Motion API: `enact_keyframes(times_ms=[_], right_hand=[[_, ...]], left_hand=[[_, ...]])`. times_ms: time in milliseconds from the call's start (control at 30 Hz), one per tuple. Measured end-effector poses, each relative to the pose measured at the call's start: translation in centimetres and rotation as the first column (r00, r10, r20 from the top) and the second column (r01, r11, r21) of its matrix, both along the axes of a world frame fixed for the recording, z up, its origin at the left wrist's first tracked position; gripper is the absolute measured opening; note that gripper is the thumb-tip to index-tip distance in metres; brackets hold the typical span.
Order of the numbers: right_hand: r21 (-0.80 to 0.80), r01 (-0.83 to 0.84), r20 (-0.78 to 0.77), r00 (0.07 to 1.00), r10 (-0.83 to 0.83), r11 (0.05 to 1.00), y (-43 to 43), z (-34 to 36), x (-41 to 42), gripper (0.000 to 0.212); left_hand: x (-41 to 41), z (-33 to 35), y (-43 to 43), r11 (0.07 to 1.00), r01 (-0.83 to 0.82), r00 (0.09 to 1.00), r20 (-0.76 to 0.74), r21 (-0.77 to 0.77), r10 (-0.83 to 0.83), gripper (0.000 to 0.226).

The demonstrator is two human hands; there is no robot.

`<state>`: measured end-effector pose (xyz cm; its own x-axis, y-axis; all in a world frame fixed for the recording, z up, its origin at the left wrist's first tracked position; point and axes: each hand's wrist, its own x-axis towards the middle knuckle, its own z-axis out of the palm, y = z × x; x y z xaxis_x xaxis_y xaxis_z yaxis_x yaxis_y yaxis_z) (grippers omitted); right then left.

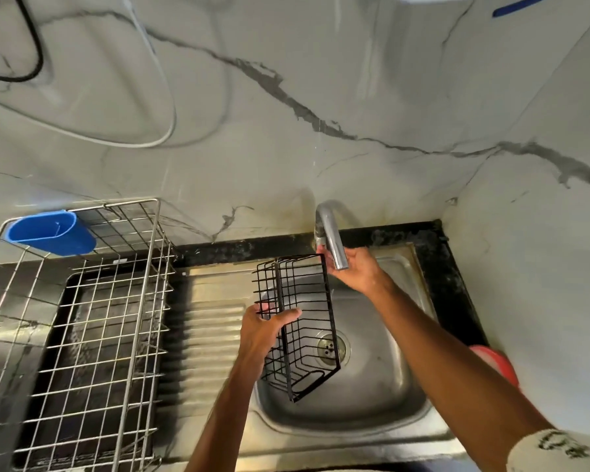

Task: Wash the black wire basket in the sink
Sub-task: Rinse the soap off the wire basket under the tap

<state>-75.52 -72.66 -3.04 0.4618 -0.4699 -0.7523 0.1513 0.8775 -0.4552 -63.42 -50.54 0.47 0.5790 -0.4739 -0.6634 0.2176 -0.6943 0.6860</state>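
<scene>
1. Gripping the black wire basket [300, 321] by its near-left edge, thumb over the wires, the left hand [264, 330] holds it tilted above the steel sink [382, 379], over the drain [331, 347].
2. The right hand [358, 270] is up at the tap spout [334, 240], its fingers passing behind it beside the basket's far corner. I cannot tell whether it clasps the spout or merely touches it.
3. No stream of water shows, nor any soap or sponge, so I judge the wash barely begun. Wetting, scrubbing and rinsing are all left.
</scene>
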Motion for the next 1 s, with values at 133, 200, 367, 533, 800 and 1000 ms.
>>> enact_keyframes(times_ms=[133,200,367,533,800,1000], right_hand=[[-0.229,-0.304,-0.171,0.948,0.269,0.925,4.0,1.0,-2.8,0.038],[-0.294,-0.428,-0.204,0.902,0.381,0.855,6.9,1.5,-4.2,0.037],[-0.447,-0.518,-0.251,0.855,0.454,0.729,12.6,3.4,-5.3,0.045],[-0.578,-0.668,-0.507,0.744,0.436,0.469,15.9,8.3,-6.3,0.066],[-0.528,-0.706,-0.679,0.684,0.264,0.471,18.1,8.2,-5.7,0.114],[-0.693,-0.516,-0.612,0.790,-0.032,0.503,21.1,8.2,-4.1,0.114]], left_hand=[[-0.7,1.4,0.4,1.000,-0.018,1.000,-0.003,0.017,0.018,0.097],[-1.3,3.0,0.8,0.998,-0.048,0.997,-0.063,-0.027,0.046,0.068],[-3.2,5.4,0.9,0.976,-0.096,0.972,-0.230,-0.194,0.050,0.047],[-3.8,8.0,2.6,0.935,-0.147,0.932,-0.363,-0.324,0.021,0.044],[-4.1,11.2,5.5,0.921,0.111,0.922,-0.308,-0.372,-0.236,0.050],[-3.7,13.0,6.8,0.876,0.306,0.905,-0.173,-0.372,-0.389,0.051]])
